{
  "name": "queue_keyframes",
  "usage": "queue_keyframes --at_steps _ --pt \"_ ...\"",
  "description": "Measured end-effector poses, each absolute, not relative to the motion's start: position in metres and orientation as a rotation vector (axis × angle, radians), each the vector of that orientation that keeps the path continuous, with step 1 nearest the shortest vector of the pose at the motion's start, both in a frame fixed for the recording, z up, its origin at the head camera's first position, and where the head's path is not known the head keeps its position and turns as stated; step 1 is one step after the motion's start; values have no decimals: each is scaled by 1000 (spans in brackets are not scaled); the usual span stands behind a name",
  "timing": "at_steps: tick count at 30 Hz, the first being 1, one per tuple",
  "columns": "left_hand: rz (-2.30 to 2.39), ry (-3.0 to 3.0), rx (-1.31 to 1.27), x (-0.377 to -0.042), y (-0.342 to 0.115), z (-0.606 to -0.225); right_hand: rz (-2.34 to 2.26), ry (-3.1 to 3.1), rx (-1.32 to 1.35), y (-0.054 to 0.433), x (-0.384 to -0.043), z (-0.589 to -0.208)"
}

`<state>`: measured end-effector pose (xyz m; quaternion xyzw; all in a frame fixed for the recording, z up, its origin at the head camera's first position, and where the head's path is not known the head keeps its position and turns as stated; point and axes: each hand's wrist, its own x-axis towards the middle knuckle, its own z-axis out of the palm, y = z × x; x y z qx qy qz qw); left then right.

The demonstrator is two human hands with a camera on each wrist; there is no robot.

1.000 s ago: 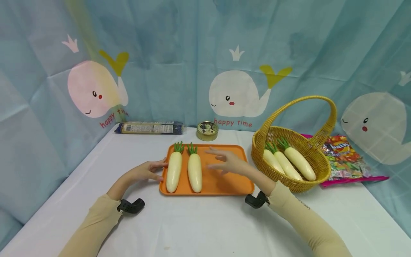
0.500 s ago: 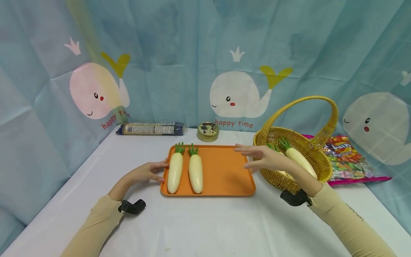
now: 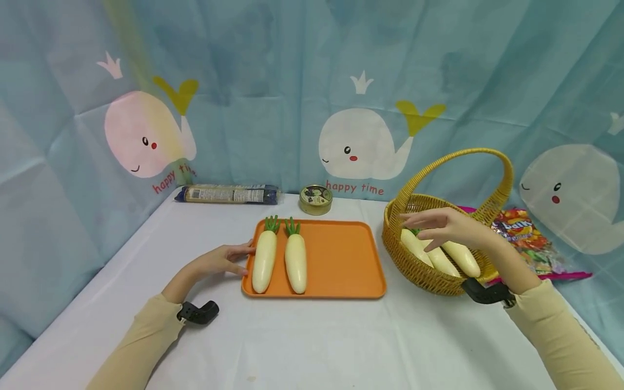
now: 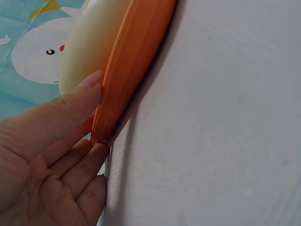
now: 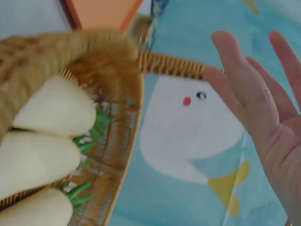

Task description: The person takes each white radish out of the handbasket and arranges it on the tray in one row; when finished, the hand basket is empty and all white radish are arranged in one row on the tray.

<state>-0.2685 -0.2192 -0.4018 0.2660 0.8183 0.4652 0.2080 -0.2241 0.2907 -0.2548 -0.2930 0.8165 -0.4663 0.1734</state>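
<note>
My left hand (image 3: 220, 262) holds the left edge of an orange tray (image 3: 346, 260). In the left wrist view the thumb (image 4: 89, 87) lies at the tray's rim, with fingertips against its side. Two white radishes (image 3: 264, 262) with green tops lie side by side on the tray's left half. Over a yellow wicker basket (image 3: 414, 276) hovers my right hand (image 3: 450, 227), fingers apart and holding nothing. Three more white radishes (image 5: 51, 108) lie in the basket; the hand partly covers them in the head view.
The basket's tall arched handle (image 3: 458, 154) rises behind the right hand. A colourful candy bag (image 3: 531, 244) lies right of the basket. Behind the tray are a round tin (image 3: 315, 200) and a long blue-ended packet (image 3: 226, 194). A whale-print curtain (image 3: 273, 108) hangs at the back.
My right hand has moved right, from above the tray to above the basket, holding nothing throughout. My left hand and the two radishes on the tray stay in place.
</note>
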Motion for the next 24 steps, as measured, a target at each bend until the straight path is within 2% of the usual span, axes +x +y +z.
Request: queue_keyframes --at_steps 6,17,24 --pt "1270 2298 759 -267 -219 -400 -1358 2502 -724 306 -234 -258" --pt "1279 2308 791 -270 -218 -399 -1224 2705 -504 313 -286 -274" --pt "1287 2268 775 -270 -218 -402 -1153 2682 -405 315 -302 -284"
